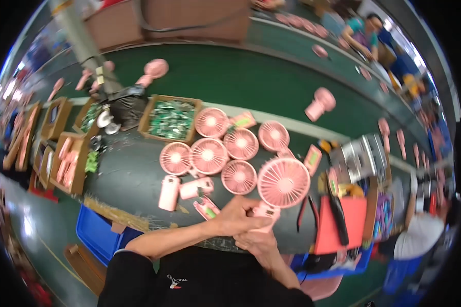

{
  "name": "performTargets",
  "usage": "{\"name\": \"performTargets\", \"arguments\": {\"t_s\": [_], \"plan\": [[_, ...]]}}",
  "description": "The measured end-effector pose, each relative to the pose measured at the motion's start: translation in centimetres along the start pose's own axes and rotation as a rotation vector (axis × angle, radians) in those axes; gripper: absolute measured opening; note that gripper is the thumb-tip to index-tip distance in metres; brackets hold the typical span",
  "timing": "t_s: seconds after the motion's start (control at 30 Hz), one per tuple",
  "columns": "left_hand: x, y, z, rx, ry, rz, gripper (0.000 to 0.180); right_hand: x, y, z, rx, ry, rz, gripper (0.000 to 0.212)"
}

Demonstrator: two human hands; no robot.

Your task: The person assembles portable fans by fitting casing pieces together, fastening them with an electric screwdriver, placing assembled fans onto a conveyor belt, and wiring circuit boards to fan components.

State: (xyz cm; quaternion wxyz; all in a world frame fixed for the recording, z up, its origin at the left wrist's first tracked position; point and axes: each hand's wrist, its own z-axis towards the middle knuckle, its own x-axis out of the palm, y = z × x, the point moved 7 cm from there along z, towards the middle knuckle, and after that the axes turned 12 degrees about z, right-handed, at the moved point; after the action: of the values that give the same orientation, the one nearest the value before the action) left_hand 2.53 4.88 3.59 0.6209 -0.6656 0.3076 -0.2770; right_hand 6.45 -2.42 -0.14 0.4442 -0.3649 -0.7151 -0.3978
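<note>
blue bin [93, 229], lower left | brown panel [205, 37], top | person in teal [362, 38], upper right | grey post [77, 33], upper left

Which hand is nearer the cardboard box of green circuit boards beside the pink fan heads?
Left. The left hand, holding a pink handheld fan, is right of the box and nearer the wearer. The right hand is farther right and closer still to the wearer.

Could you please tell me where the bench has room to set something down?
Mostly bare bench lies between the carton of pink parts and the clustered pink fans, below the circuit-board carton. It is crowded around the fans, pliers and red sheet.
</note>
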Motion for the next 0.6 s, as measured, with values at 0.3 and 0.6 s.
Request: {"name": "performTargets", "arguments": {"t_s": [0.3, 0.6], "plan": [[1.3, 1.7, 1.0, -0.061, 0.122, 0.014, 0.031, -1.3, 0.2, -0.5, -0.101, 0.092, 0.106, 0.019], [2.2, -0.2, 0.8, -0.141, 0.210, 0.254, 0.030, -2.6, 0.7, -1.7, -0.180, 0.175, 0.139, 0.026]]}}
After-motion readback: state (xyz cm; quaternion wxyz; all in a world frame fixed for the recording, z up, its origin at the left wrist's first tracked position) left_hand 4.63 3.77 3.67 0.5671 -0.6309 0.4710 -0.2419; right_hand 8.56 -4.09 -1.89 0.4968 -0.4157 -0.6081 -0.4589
